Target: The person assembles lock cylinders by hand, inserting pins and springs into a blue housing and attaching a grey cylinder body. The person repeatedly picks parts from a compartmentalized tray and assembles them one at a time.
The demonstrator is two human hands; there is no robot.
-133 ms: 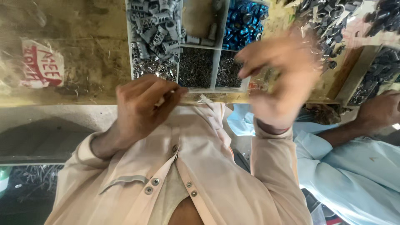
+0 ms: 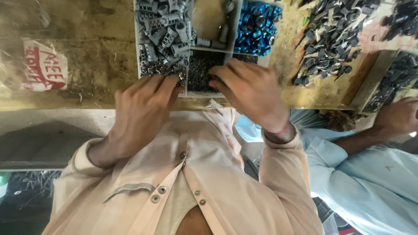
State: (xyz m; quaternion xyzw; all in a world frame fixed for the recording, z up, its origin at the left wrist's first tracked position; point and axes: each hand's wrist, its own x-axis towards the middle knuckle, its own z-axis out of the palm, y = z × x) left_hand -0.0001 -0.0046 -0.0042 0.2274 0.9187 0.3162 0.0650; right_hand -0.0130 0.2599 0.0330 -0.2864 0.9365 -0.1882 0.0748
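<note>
The left hand [image 2: 141, 111] rests at the 9 o'clock compartment of the divided tray [image 2: 188, 76], fingers extended and loosely closed over small silvery parts [image 2: 159, 68]; whether they grip any cannot be told. The right hand [image 2: 252, 93] covers the dark fine parts [image 2: 199, 73], fingers curled. This appears to be picking; the next move likely requires a pinch. A co-worker's hand [image 2: 400, 117] at 3 o'clock limits room.

A workshop: scarred wooden bench [image 2: 87, 52], divided tray [image 2: 188, 65] of small metal parts [image 2: 165, 30]
</note>
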